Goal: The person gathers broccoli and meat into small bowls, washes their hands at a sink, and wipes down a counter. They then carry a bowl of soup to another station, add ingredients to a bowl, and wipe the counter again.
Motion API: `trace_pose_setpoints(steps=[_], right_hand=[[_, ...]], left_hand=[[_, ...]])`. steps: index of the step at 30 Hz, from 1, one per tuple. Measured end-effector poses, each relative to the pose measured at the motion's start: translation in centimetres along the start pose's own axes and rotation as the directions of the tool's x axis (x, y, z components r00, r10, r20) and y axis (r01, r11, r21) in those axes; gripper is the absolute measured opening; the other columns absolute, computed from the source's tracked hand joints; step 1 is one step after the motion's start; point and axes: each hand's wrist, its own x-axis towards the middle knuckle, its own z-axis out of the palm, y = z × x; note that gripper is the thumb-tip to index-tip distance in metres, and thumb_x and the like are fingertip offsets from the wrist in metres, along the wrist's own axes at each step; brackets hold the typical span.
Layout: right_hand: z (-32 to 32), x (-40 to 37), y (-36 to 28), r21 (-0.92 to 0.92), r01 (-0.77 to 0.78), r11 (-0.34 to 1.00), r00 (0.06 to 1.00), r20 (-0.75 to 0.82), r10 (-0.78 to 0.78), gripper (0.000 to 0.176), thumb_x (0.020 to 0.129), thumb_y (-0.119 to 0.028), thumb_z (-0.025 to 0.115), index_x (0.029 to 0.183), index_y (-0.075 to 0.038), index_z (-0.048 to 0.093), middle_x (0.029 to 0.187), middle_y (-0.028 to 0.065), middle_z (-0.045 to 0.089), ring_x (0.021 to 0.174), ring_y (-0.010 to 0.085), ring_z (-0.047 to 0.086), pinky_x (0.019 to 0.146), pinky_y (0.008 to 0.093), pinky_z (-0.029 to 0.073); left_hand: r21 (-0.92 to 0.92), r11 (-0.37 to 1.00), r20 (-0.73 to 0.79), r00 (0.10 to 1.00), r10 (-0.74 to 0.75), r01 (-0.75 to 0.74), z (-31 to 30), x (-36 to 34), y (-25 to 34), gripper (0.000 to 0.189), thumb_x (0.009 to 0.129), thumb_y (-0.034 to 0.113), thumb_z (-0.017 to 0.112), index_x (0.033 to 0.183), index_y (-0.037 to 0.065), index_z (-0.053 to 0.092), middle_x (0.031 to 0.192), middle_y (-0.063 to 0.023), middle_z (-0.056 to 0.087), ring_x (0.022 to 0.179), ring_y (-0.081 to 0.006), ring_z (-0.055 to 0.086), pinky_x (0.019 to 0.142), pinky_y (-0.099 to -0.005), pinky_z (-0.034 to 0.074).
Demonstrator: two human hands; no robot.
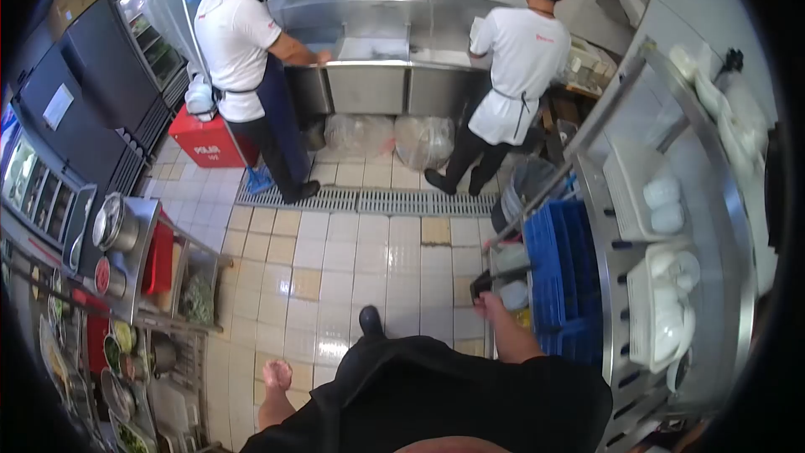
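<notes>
My left hand (pixel 277 375) hangs low over the tiled floor, its fingers loosely curled and nothing visible in them. On the other side, my right hand (pixel 485 305) reaches forward beside the blue crates (pixel 563 264), fingers closed. A small dark flat object (pixel 480 284) shows at its fingertips; its kind is not clear. Close to that hand, pale containers (pixel 510 257) sit low beside the crates.
Two people in white shirts stand at a steel sink (pixel 369 88) ahead. A floor drain (pixel 360 200) crosses the tiles. At left are a steel shelf rack (pixel 144 273) and a red cooler box (pixel 208 141). White baskets (pixel 639 306) with bowls line the right shelf.
</notes>
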Motion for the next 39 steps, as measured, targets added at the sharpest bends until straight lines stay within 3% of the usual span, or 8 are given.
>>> trace_pose_setpoints(steps=[5,8,16,18,20,22,28,39], right_hand=[[4.6,-8.8,-6.0,0.009,-0.084,0.996,0.950,-0.302,0.083,0.024,0.084,-0.023,0.055,0.106,-0.013,0.055,0.094,0.0101,0.063,0.068,0.0294,0.063,0.049,0.0394,0.044],[5.6,-8.4,-9.0,0.081,-0.035,0.996,0.917,-0.393,0.064,0.027,0.084,-0.020,0.054,0.110,-0.013,0.055,0.095,0.0097,0.064,0.069,0.0298,0.064,0.049,0.0406,0.044],[10.6,2.7,-25.8,-0.013,0.112,0.994,0.824,-0.558,-0.101,0.024,0.082,-0.019,0.053,0.101,-0.007,0.060,0.085,0.0096,0.066,0.057,0.0220,0.063,0.043,0.0350,0.043],[12.6,6.3,-33.4,-0.133,0.097,0.986,0.869,-0.471,-0.149,0.025,0.081,-0.018,0.055,0.100,-0.004,0.061,0.082,0.0095,0.065,0.056,0.0218,0.062,0.043,0.0325,0.043],[14.2,9.9,-41.8,-0.299,0.351,0.887,0.884,-0.207,-0.420,0.029,0.081,-0.017,0.058,0.104,-0.001,0.061,0.080,0.0089,0.063,0.059,0.0186,0.062,0.045,0.0313,0.044],[18.1,12.1,-50.8,-0.344,0.484,0.805,0.787,-0.231,-0.572,0.034,0.081,-0.018,0.062,0.109,0.001,0.060,0.083,0.0082,0.064,0.066,0.0152,0.062,0.050,0.0301,0.046],[33.6,7.1,-77.0,0.010,0.636,0.771,0.771,0.044,-0.636,0.035,0.092,-0.015,0.058,0.125,-0.003,0.052,0.106,0.0084,0.066,0.085,0.0131,0.063,0.071,0.0227,0.048],[45.1,12.6,-100.3,0.186,0.600,0.778,0.800,-0.126,-0.587,0.032,0.095,-0.017,0.051,0.125,-0.005,0.050,0.111,0.0122,0.063,0.090,0.0188,0.064,0.077,0.0293,0.051]], left_hand=[[0.176,0.972,0.730,0.683,-0.023,-0.155,24.5,22.1,6.1,0.018,0.089,0.033,0.060,0.082,0.016,0.058,0.072,-0.0010,0.053,0.066,-0.0174,0.051,0.055,-0.0323,0.045],[0.276,0.954,0.639,0.719,-0.274,0.118,43.4,32.0,7.2,0.020,0.088,0.026,0.055,0.071,0.016,0.049,0.065,-0.0007,0.047,0.059,-0.0174,0.048,0.053,-0.0298,0.043],[0.178,0.979,0.698,0.689,-0.195,0.096,81.6,42.6,2.4,0.019,0.089,0.020,0.053,0.072,0.013,0.047,0.065,-0.0023,0.047,0.059,-0.0172,0.048,0.056,-0.0296,0.045],[0.267,0.962,0.581,0.786,-0.209,0.058,90.4,43.3,2.2,0.015,0.090,0.019,0.054,0.078,0.012,0.050,0.069,-0.0036,0.053,0.062,-0.0174,0.053,0.058,-0.0294,0.048],[0.266,0.964,0.629,0.757,-0.177,0.005,98.9,45.6,2.0,0.012,0.091,0.021,0.054,0.085,0.010,0.054,0.075,-0.0053,0.057,0.068,-0.0181,0.057,0.061,-0.0287,0.050],[0.267,0.963,0.696,0.700,-0.160,-0.046,107.4,48.4,2.4,0.011,0.092,0.020,0.055,0.090,0.009,0.055,0.078,-0.0064,0.058,0.070,-0.0186,0.058,0.063,-0.0286,0.051],[0.223,0.947,0.706,0.708,0.007,-0.232,132.0,58.5,1.0,0.009,0.093,0.015,0.056,0.099,0.007,0.056,0.086,-0.0067,0.061,0.075,-0.0184,0.060,0.065,-0.0296,0.054],[0.451,0.885,0.633,0.741,-0.224,-0.117,157.5,79.3,-11.5,0.009,0.091,0.014,0.050,0.096,0.010,0.056,0.086,-0.0012,0.057,0.075,-0.0178,0.057,0.063,-0.0322,0.049]])
